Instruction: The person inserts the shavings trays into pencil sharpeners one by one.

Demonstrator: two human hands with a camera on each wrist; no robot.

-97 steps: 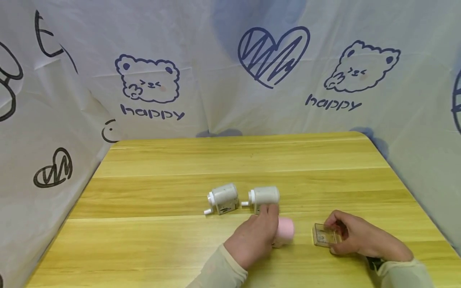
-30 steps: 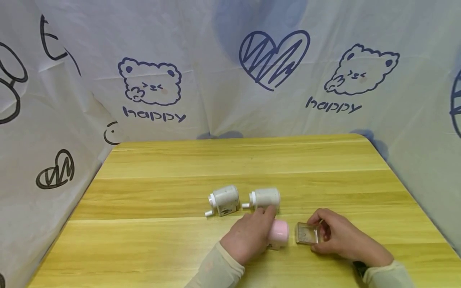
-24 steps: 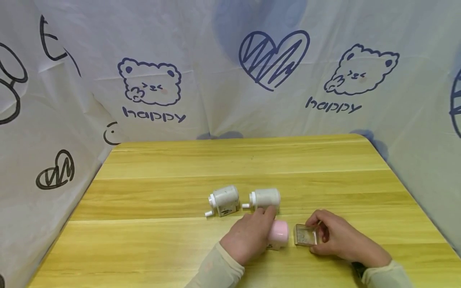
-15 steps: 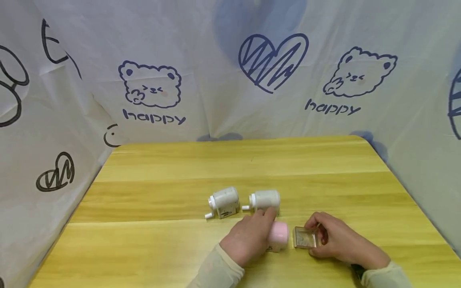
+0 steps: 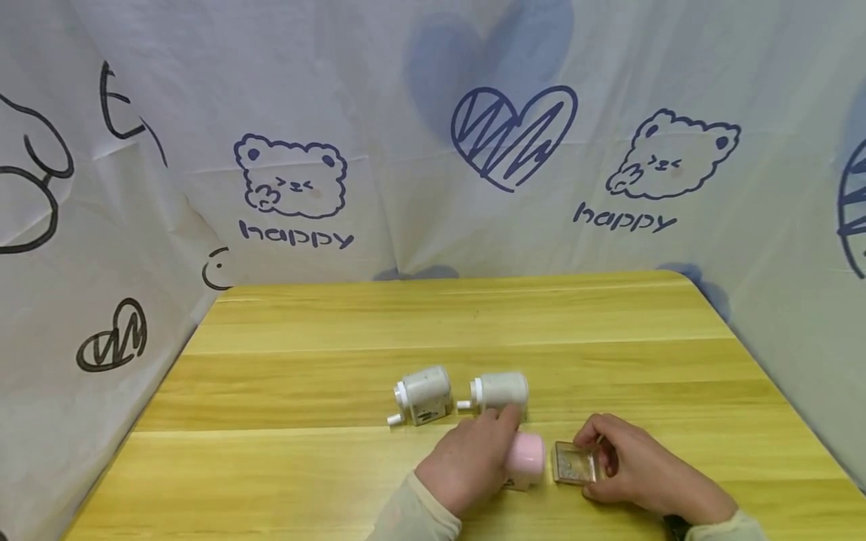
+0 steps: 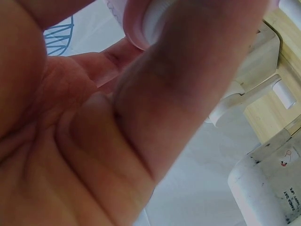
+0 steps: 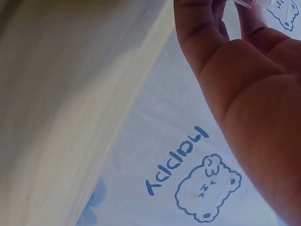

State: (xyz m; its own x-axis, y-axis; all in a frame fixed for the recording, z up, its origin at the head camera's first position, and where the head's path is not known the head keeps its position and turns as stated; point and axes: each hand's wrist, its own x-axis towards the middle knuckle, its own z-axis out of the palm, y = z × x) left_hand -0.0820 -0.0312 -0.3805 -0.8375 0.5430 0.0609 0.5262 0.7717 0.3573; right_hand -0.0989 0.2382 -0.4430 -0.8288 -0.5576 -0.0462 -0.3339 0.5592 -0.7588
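Note:
In the head view my left hand (image 5: 468, 462) grips a pink crank pencil sharpener (image 5: 528, 455) lying low over the table. Its rounded pink end shows past the fingers; the hand hides the rest. Part of its pink rim (image 6: 133, 26) shows beyond the fingers in the left wrist view. My right hand (image 5: 639, 469) pinches a clear, brownish shavings drawer (image 5: 573, 463) between thumb and fingers, its open side up. A narrow gap separates the drawer from the sharpener's pink end. In the right wrist view only the drawer's edge shows, at the top.
Two grey-white crank sharpeners stand just behind my left hand: a left one (image 5: 428, 394) and a right one (image 5: 504, 389), partly covered by my fingertips. Their cranks point left. The wooden table (image 5: 271, 481) meets printed white cloth (image 5: 406, 173) behind and at the sides.
Over about three seconds my right hand has brought the drawer leftward, close to the pink sharpener. My left hand shifted slightly left, still gripping. Lately the head view has tilted up; both hands stay nearly still.

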